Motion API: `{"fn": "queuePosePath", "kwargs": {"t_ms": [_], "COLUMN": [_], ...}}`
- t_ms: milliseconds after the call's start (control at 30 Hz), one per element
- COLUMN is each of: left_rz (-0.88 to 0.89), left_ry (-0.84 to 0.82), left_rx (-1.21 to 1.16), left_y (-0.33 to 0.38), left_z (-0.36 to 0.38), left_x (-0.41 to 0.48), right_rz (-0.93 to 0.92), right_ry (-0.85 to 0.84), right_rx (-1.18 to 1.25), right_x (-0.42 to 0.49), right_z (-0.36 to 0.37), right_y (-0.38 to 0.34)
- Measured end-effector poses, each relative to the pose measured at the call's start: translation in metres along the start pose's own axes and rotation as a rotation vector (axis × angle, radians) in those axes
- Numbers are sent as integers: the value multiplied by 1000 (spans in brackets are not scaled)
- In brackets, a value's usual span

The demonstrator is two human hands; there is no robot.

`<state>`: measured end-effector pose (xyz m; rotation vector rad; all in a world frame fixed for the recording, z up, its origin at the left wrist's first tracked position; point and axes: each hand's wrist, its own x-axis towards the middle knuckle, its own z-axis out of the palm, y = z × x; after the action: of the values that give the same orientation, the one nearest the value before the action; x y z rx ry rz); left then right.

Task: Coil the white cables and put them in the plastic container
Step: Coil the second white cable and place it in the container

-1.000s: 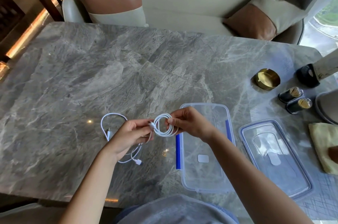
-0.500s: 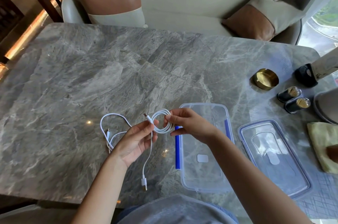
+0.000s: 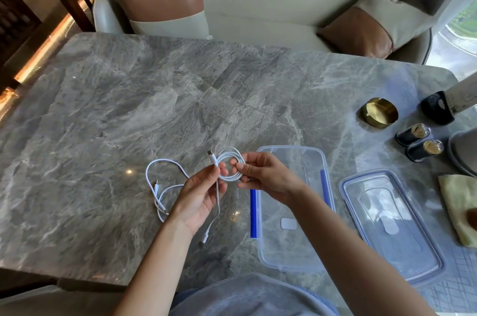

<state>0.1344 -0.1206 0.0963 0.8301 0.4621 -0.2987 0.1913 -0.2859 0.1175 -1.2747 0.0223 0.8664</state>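
Seen from the head camera, a brass ashtray [image 3: 378,112], two dark jars [image 3: 413,133] and a yellow cloth [image 3: 456,202] are sitting on the right side of the marble table [image 3: 129,109], well apart from the hands. A clear lid [image 3: 392,225] is lying just beside the open plastic container [image 3: 291,147]. A loose cable [image 3: 165,179] is lying by the left hand [image 3: 201,192]. Both that hand and the right hand [image 3: 265,176] are pinching the coiled cable [image 3: 229,153] — a small white ring just left of the container — with its tail dangling down to the table.
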Motion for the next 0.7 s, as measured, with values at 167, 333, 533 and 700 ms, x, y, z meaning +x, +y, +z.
{"fn": "queuePosePath", "kwargs": {"t_ms": [167, 333, 533, 700], "left_rz": [4, 58, 52, -37], "left_ry": [-63, -73, 7, -67], "left_rx": [53, 203, 65, 24], "left_y": [2, 1, 0, 0], "left_z": [1, 3, -5, -5], "left_x": [0, 0, 3, 4], "right_rz": [-24, -58, -107, -130], "right_ry": [76, 140, 217, 255], "right_rx": [97, 97, 107, 136], "right_x": [1, 2, 5, 6], "right_z": [1, 2, 6, 10], "right_y": [2, 1, 2, 6]}}
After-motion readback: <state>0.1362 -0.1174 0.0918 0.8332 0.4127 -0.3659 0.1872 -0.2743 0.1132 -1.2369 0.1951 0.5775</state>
